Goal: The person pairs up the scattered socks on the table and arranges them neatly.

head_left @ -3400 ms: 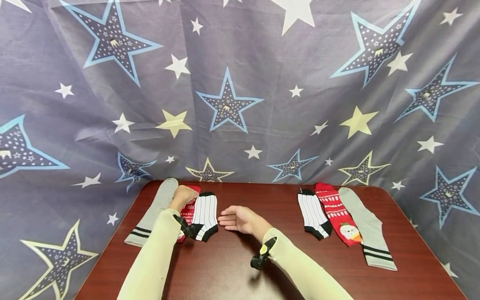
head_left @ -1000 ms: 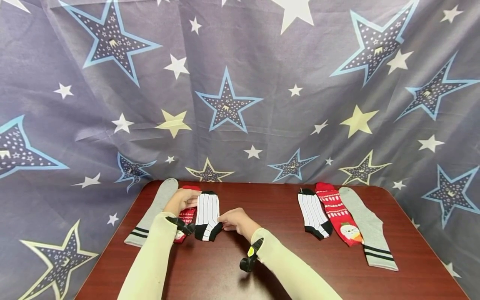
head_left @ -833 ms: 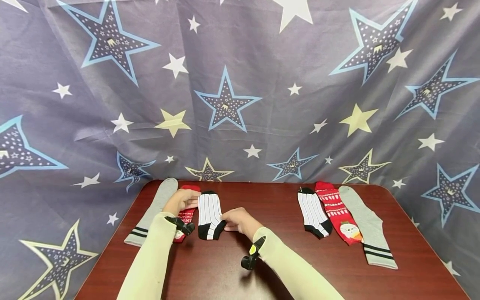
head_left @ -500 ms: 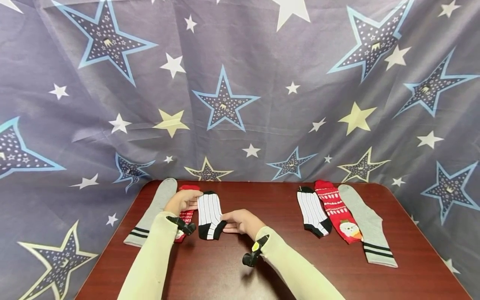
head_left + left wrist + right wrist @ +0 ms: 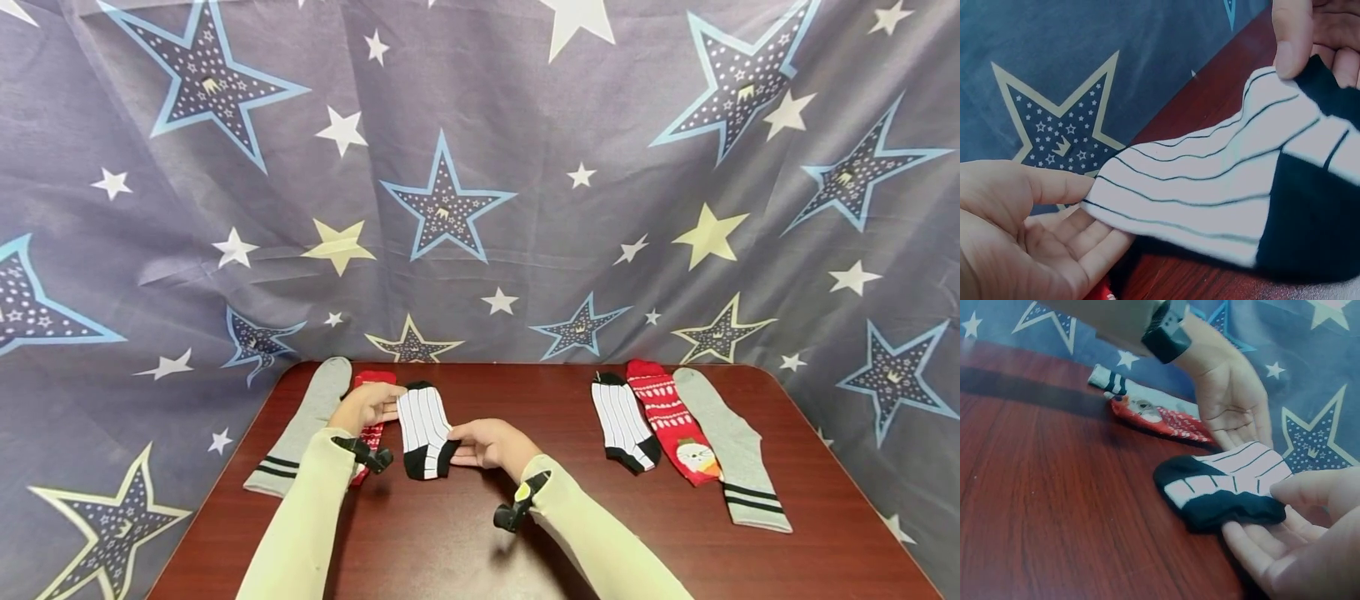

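Pale-yellow sleeves [image 5: 297,515], 2 black wristbands [image 5: 364,453]

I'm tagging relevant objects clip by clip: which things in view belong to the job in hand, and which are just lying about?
Belongs to the job:
striped sock, pinched by the left hand and the right hand

Apparently just lying on the table:
second striped sock
left red sock
right red sock
left grey sock
right grey sock

My dark reddish-brown wooden table [image 5: 450,554] has rounded far corners. Lying flat at my left are a long grey sock with two black bands [image 5: 306,421] and a partly hidden red patterned sock [image 5: 372,436]. At my right lie a white pinstriped ankle sock [image 5: 624,422], a red sock with an animal face [image 5: 672,419] and another banded grey sock [image 5: 731,442].
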### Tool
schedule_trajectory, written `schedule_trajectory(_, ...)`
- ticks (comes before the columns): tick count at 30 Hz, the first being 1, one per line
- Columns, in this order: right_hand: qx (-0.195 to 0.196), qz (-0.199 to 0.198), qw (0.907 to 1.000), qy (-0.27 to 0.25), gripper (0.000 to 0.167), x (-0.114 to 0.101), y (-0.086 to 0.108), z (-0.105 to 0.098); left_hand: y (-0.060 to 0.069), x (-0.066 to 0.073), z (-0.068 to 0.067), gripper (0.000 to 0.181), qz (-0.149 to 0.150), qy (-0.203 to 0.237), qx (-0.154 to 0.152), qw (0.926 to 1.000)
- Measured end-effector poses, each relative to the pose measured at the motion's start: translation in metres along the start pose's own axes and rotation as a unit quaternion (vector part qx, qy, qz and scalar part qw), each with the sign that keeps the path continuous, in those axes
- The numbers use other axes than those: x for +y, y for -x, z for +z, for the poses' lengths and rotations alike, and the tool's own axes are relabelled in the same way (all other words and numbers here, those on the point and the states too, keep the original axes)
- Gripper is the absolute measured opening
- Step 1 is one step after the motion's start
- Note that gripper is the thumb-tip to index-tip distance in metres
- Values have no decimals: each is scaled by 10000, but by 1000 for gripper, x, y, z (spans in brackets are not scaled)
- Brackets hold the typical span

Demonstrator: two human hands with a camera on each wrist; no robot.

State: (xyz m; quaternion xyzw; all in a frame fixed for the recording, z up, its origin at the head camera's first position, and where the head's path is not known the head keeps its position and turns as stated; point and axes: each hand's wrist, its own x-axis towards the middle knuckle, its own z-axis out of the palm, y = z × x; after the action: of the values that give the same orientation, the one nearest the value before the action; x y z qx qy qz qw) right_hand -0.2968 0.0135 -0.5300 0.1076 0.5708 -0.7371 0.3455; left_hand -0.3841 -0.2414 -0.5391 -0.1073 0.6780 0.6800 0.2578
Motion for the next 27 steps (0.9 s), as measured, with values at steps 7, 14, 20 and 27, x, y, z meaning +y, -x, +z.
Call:
schedule_trajectory(7, -7, 143, 9996, -231, 7, -7, 8, -10, 23, 8, 12, 43, 44, 382, -173, 9991)
schedule_trajectory(14, -82, 88, 9993, -347, 9, -15, 13, -22, 36, 14, 21, 61, 168, 715, -911, 9931)
schedule_trajectory(20, -148, -127, 9991, -371, 20, -26, 18, -32, 28, 3, 17, 65, 379, 522, -1101, 9918)
schedule_trajectory(27, -95, -183, 9997, -128, 12, -42, 26, -46, 6, -10, 8, 31, 636, 760, -1605, 9820)
